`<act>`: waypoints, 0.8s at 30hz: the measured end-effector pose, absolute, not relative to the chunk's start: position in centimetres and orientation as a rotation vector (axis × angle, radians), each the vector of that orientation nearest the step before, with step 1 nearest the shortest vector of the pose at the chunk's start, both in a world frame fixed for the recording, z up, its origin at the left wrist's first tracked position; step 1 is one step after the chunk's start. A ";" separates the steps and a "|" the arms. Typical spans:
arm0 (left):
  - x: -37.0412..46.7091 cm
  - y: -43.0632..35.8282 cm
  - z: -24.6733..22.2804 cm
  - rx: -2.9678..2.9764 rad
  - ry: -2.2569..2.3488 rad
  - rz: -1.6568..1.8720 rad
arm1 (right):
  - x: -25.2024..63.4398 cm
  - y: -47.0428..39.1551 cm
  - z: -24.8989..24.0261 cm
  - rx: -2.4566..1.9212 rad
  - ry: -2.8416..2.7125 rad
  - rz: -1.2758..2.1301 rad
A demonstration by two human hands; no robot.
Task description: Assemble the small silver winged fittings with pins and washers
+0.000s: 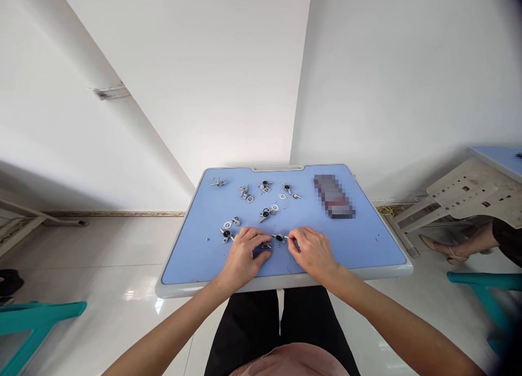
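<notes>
Near the front of the blue desk (pixel 326 251), my left hand (pixel 247 251) rests with its fingers curved beside small metal parts (pixel 266 246); whether it grips one is hidden. My right hand (pixel 310 250) has thumb and forefinger pinched on the right end of a small metal part with a black round centre (pixel 279 238). The left end of that part lies close to my left fingertips. Similar metal and black parts lie behind my hands (pixel 266 214) and to the left of my left hand (pixel 227 234).
More metal parts (pixel 219 182) lie toward the desk's back edge. A pixelated dark rectangular object (pixel 335 196) lies at the back right. Teal stools (pixel 41 316) stand on both sides. At the far right are another desk (pixel 499 159) and a person's leg (pixel 473 242).
</notes>
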State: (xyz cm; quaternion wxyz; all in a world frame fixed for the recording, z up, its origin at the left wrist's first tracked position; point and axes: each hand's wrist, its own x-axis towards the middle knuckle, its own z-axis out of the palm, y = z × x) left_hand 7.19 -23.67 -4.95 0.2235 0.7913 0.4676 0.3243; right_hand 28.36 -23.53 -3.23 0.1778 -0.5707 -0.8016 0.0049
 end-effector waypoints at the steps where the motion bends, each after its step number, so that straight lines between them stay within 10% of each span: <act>1: 7.2 -23.7 -5.0 2.189 1.297 0.899 | 28.4 -23.5 -3.5 -1.558 -2.288 -0.028; 12: 7.4 -24.0 -5.1 2.281 1.383 0.876 | 28.5 -23.3 -4.2 -1.052 -2.272 -0.440; 24: 7.1 -23.8 -4.9 2.268 1.367 0.862 | 28.9 -22.3 -3.1 -1.590 -2.010 0.051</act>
